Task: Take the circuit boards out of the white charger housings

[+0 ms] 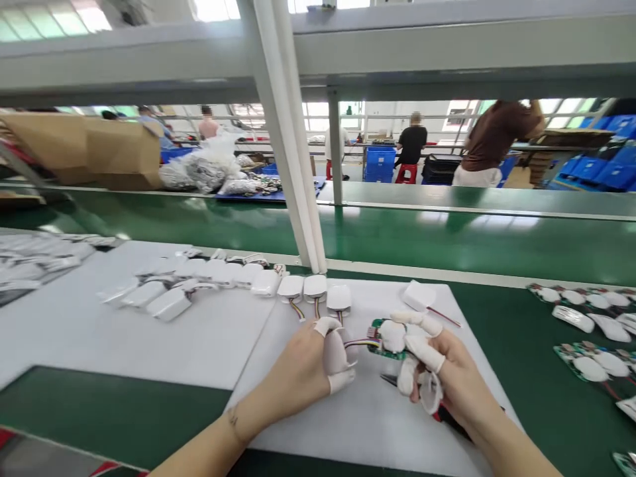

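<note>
My left hand, with white finger cots, is closed around a curved white plastic shell. Several coloured wires run from beside that shell to a green circuit board carrying a round white pad. My right hand, also in finger cots, pinches the board by its right side. Under its fingers lies a tool with a dark pointed tip and a red and black handle; whether the palm grips it is hidden. Beyond my hands are white housings with wires hanging out.
White sheets cover part of the green bench. White pouch-like pieces lie left; a white block with a red lead lies behind my right hand. More circuit boards sit right. A white post rises ahead; people work beyond.
</note>
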Motion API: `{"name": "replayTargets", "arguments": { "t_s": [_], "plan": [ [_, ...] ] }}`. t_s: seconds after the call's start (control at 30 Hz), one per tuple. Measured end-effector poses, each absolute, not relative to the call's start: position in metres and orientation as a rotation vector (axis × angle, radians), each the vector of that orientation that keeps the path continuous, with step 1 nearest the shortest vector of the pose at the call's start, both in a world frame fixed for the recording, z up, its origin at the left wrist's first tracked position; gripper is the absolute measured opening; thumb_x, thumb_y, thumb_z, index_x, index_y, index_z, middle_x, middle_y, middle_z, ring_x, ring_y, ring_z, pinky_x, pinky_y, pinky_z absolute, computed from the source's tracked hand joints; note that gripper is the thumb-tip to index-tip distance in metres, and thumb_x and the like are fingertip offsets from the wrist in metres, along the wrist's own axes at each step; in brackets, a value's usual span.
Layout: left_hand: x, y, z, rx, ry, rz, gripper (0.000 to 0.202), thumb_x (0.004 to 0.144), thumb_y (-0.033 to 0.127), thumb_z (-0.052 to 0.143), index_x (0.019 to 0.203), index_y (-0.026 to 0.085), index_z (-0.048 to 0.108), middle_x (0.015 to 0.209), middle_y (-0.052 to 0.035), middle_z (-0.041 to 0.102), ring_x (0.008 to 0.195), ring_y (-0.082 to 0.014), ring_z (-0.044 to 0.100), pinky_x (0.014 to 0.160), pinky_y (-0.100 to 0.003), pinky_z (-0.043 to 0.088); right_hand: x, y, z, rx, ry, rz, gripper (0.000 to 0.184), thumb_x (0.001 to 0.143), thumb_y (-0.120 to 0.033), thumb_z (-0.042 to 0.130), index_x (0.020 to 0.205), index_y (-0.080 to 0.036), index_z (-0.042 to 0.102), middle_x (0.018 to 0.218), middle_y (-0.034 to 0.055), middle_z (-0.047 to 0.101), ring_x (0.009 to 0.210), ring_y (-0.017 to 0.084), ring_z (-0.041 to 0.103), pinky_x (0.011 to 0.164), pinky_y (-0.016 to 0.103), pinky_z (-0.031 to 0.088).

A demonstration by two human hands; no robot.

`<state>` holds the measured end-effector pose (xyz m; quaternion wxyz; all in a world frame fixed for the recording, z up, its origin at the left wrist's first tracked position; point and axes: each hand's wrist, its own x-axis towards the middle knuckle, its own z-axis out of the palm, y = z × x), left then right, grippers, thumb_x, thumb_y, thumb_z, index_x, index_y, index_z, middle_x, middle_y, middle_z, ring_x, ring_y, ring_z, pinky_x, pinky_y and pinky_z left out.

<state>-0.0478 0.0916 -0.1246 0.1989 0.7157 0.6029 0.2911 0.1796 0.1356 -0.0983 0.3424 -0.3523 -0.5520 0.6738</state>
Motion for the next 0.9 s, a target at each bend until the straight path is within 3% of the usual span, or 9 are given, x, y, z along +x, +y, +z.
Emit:
{"name": "replayTargets", "arguments": {
  "t_s": [0.17, 0.3, 0.37, 0.43, 0.53, 0.7, 0.8, 0.9],
  "plan": [
    [-0.049, 0.088, -0.116, 1.908, 1.411, 1.062, 0.047, 0.080, 0.023, 0.067, 0.123, 0.026, 0.047, 0.104, -0.0041, 0.062, 0.096, -0.0219, 0.062, 0.094, -0.042, 0.052, 0.182, 0.133, -0.093, -0.901, -1.336, 1.781, 0.079, 0.087, -0.055, 0.066, 0.146, -0.009, 0.039, 0.052, 0.0017, 0.065, 0.047, 0.018, 0.056, 0.051, 0.025, 0.044],
    [-0.048, 0.087, -0.122, 1.739, 1.160, 1.097, 0.055, 0.079, 0.016, 0.065, 0.128, 0.026, 0.042, 0.118, -0.0075, 0.058, 0.104, -0.0209, 0.061, 0.091, -0.036, 0.053, 0.176, 0.130, -0.102, -0.705, -1.325, 1.852, 0.061, 0.085, -0.048, 0.072, 0.135, -0.016, 0.056, 0.079, 0.0048, 0.070, 0.061, 0.017, 0.063, 0.066, 0.030, 0.051],
    [-0.044, 0.088, -0.126, 1.599, 1.112, 1.055, 0.054, 0.078, 0.015, 0.065, 0.126, 0.024, 0.041, 0.117, -0.0076, 0.056, 0.103, -0.0202, 0.061, 0.087, -0.034, 0.054, 0.173, 0.128, -0.109, -0.638, -1.372, 1.867, 0.063, 0.082, -0.045, 0.077, 0.136, -0.020, 0.055, 0.084, 0.0042, 0.068, 0.064, 0.017, 0.064, 0.064, 0.029, 0.052],
    [-0.041, 0.089, -0.129, 1.492, 1.091, 1.015, 0.053, 0.077, 0.015, 0.066, 0.122, 0.023, 0.040, 0.110, -0.0057, 0.056, 0.093, -0.0174, 0.062, 0.079, -0.031, 0.054, 0.172, 0.125, -0.114, -0.706, -1.458, 1.825, 0.065, 0.082, -0.038, 0.077, 0.139, -0.023, 0.050, 0.076, 0.0000, 0.063, 0.060, 0.015, 0.060, 0.055, 0.024, 0.049],
    [-0.039, 0.091, -0.129, 1.548, 1.175, 0.997, 0.044, 0.074, 0.014, 0.066, 0.110, 0.022, 0.043, 0.099, -0.0018, 0.055, 0.081, -0.0138, 0.058, 0.070, -0.027, 0.050, 0.174, 0.119, -0.115, -0.929, -1.628, 1.574, 0.053, 0.086, -0.031, 0.070, 0.136, -0.026, 0.052, 0.068, -0.0038, 0.056, 0.053, 0.012, 0.051, 0.046, 0.019, 0.042],
    [-0.042, 0.090, -0.127, 1.925, 1.353, 0.986, 0.036, 0.069, 0.005, 0.058, 0.099, 0.021, 0.045, 0.092, -0.0008, 0.050, 0.078, -0.0147, 0.050, 0.070, -0.028, 0.044, 0.182, 0.116, -0.112, -0.778, -2.034, 1.032, 0.050, 0.088, -0.023, 0.065, 0.135, -0.034, 0.053, 0.083, -0.0013, 0.067, 0.062, 0.015, 0.061, 0.059, 0.023, 0.053],
    [-0.044, 0.090, -0.128, 2.016, 1.330, 0.985, 0.041, 0.066, 0.004, 0.056, 0.102, 0.021, 0.045, 0.095, -0.0025, 0.051, 0.083, -0.0170, 0.050, 0.073, -0.029, 0.045, 0.182, 0.117, -0.115, -0.758, -2.200, 0.990, 0.055, 0.090, -0.020, 0.062, 0.139, -0.040, 0.047, 0.092, -0.0019, 0.069, 0.071, 0.017, 0.066, 0.068, 0.025, 0.056],
    [-0.046, 0.090, -0.130, 2.104, 1.356, 0.990, 0.045, 0.063, 0.002, 0.054, 0.102, 0.021, 0.044, 0.093, -0.0032, 0.050, 0.084, -0.0186, 0.049, 0.070, -0.029, 0.044, 0.177, 0.118, -0.119, -0.778, -2.269, 1.064, 0.060, 0.090, -0.016, 0.058, 0.142, -0.042, 0.042, 0.091, -0.0045, 0.068, 0.067, 0.015, 0.065, 0.064, 0.023, 0.056]
  ]
}}
